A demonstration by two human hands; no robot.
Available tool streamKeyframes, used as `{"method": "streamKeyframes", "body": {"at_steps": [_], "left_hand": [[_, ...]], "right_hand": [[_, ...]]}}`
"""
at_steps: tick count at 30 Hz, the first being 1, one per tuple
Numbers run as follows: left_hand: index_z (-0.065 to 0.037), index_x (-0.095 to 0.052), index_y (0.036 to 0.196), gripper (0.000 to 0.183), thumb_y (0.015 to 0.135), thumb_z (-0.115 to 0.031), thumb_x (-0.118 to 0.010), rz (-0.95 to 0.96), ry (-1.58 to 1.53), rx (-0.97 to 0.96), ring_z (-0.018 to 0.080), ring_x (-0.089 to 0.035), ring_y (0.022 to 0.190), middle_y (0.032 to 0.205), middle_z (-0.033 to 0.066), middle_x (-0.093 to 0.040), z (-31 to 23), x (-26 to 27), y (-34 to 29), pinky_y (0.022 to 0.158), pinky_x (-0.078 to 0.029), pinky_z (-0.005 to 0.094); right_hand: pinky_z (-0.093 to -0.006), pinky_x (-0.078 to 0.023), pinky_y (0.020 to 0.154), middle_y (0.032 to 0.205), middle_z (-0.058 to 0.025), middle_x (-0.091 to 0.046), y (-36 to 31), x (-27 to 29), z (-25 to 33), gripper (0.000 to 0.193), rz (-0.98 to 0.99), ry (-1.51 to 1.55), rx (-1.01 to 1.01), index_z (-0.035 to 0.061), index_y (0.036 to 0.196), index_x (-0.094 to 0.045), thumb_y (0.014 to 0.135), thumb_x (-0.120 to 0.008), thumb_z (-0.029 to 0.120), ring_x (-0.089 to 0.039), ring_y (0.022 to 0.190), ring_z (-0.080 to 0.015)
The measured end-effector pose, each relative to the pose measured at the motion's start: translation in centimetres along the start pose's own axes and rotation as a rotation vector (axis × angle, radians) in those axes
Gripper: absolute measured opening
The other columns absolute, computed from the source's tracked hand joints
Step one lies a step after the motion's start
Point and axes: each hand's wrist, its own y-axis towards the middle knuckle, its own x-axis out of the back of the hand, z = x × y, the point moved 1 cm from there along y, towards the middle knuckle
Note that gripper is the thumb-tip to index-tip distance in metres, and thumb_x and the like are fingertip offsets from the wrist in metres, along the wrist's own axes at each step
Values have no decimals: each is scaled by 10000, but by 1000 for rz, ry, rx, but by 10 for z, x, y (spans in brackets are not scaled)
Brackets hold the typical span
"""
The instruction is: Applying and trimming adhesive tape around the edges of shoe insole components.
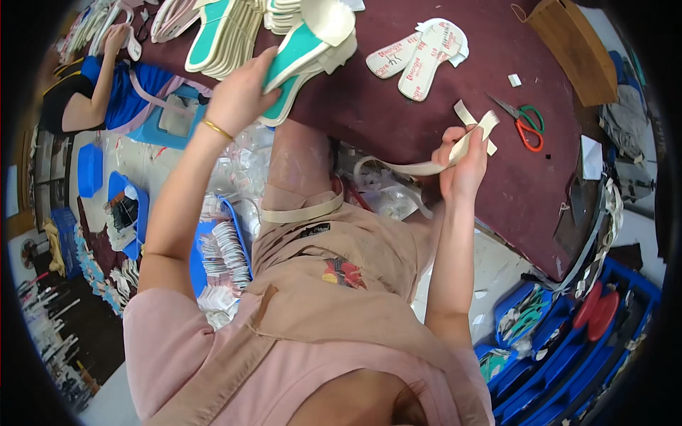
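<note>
My left hand [241, 92], with a gold bracelet at its wrist, is closed on the edge of a teal and cream insole-shaped piece [297, 53]. Another such piece lies beneath it, at the table's near edge; the fingertips are partly hidden. A cream fabric strip [419, 169] runs through my closed right hand [462, 160]. One end sticks up past the fingers, and the rest hangs in a curve toward my lap. Beside that hand a short cream strip [463, 112] lies on the table.
Scissors [529, 128] with red and green handles lie right of my right hand. Printed insole pieces [423, 67] rest farther back, near a cardboard box [574, 50]. A stack of teal insole pieces [226, 35] stands at left. Another person's arm [106, 71] is far left; blue bins [522, 312] stand below.
</note>
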Motion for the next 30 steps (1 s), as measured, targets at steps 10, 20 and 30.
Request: {"method": "streamKeyframes", "body": {"at_steps": [10, 20, 30], "left_hand": [[86, -520, 1046, 741, 757, -593, -583, -158, -20, -95, 346, -511, 955, 1016, 209, -515, -161, -93, 129, 818, -457, 397], [-44, -629, 1093, 657, 623, -502, -655, 509, -62, 14, 302, -607, 947, 1212, 207, -483, -171, -106, 204, 776, -502, 367], [-36, -575, 971, 276, 701, 16, -555, -180, -1662, 106, 156, -604, 769, 894, 57, -612, -136, -117, 120, 677, -515, 308]], "right_hand": [[-218, -430, 450, 719, -82, -573, 33, 9, -28, 179, -17, -403, 202, 35, 1000, -360, 980, -358, 213, -499, 478, -91], [-297, -472, 601, 929, -102, -606, 105, -13, -33, 278, -129, -746, 384, 6, 1115, -422, 962, -363, 231, -585, 754, -175], [-265, -501, 660, 887, -74, -610, 143, 30, -55, 103, -148, -462, 419, -15, 903, -576, 859, -587, 78, -599, 763, -145]]}}
